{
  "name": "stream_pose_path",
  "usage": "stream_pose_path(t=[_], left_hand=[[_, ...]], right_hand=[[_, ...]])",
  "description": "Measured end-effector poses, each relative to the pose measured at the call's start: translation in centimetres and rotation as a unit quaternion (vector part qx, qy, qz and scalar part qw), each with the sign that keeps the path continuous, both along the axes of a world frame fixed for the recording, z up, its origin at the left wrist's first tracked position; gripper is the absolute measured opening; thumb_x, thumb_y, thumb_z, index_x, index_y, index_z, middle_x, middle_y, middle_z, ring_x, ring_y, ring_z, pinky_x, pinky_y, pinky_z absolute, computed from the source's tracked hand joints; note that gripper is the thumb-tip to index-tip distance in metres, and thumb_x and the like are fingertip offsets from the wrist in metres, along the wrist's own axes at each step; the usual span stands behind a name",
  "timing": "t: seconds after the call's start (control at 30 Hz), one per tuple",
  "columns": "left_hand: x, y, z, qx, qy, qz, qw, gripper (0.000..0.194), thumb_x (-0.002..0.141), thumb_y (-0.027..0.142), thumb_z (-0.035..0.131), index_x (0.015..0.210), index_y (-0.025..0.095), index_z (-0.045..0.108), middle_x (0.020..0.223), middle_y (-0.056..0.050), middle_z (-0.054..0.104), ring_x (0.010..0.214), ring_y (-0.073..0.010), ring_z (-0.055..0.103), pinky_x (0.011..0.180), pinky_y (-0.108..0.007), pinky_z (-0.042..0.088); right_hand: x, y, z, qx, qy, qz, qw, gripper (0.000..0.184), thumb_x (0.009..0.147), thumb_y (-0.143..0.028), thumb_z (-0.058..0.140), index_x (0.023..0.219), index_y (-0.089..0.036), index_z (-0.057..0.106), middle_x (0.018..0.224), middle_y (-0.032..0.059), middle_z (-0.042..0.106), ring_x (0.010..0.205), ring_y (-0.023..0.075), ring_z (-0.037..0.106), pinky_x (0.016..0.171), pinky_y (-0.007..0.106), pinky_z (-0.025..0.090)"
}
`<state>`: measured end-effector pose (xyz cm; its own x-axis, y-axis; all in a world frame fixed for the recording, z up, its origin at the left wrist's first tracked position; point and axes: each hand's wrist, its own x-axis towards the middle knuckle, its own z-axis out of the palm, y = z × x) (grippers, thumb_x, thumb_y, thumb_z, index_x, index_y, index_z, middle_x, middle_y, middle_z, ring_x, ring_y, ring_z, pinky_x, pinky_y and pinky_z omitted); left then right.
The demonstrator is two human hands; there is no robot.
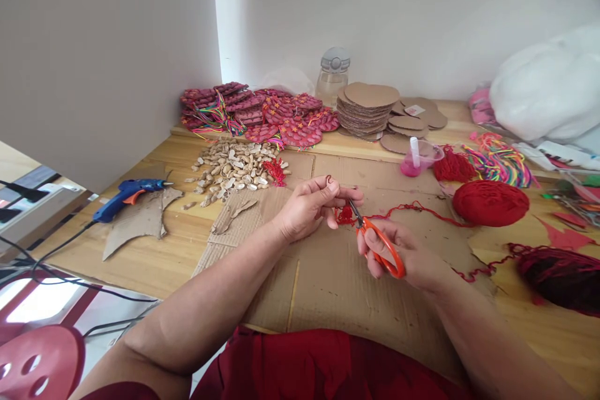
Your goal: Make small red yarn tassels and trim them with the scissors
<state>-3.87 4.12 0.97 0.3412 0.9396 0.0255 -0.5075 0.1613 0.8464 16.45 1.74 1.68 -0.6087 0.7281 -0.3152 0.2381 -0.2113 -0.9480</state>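
Note:
My left hand [312, 206] is closed in a pinch on a small bundle of red yarn [345, 215] above the cardboard sheet [328, 281]. My right hand [403, 253] grips orange-handled scissors [379, 244]; their blades point up-left and meet the yarn bundle right beside my left fingers. A red strand [422, 209] runs from the bundle to a red yarn ball [490, 202] on the right.
A blue glue gun [126, 194] lies at the left on a cardboard scrap. Pale shells [232, 172] are piled behind it. Red ornaments [262, 112], a cardboard disc stack [368, 109], a jar [332, 75], a pink cup [417, 162], coloured cords [497, 159] and dark red yarn [560, 275] surround the work area.

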Motion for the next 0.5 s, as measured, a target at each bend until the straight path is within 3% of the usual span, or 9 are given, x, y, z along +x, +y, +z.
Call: stream_pose_path(t=[0.27,0.5], left_hand=[[0.08,-0.09,0.14,-0.008,-0.004,-0.001,1.0,0.031,0.082,0.039,0.071,0.079,0.014,0.053,0.104,-0.016,0.074,0.082,-0.0197,0.072,0.052,-0.021,0.056],[0.17,-0.21,0.18,-0.03,-0.012,0.008,0.999,0.032,0.081,0.039,0.073,0.079,0.013,0.055,0.1,-0.016,0.074,0.083,-0.0197,0.073,0.073,-0.028,0.06]], right_hand=[[-0.1,-0.26,0.01,-0.005,0.017,-0.014,1.0,0.049,0.083,-0.067,0.057,0.073,-0.019,0.053,0.044,-0.0025,0.054,0.039,0.0079,0.04,0.045,0.021,0.027],[-0.05,-0.24,-0.32,-0.024,0.058,-0.026,0.998,0.044,0.078,-0.058,0.069,0.069,-0.02,0.048,0.049,-0.0067,0.049,0.038,0.0063,0.042,0.045,0.021,0.029]])
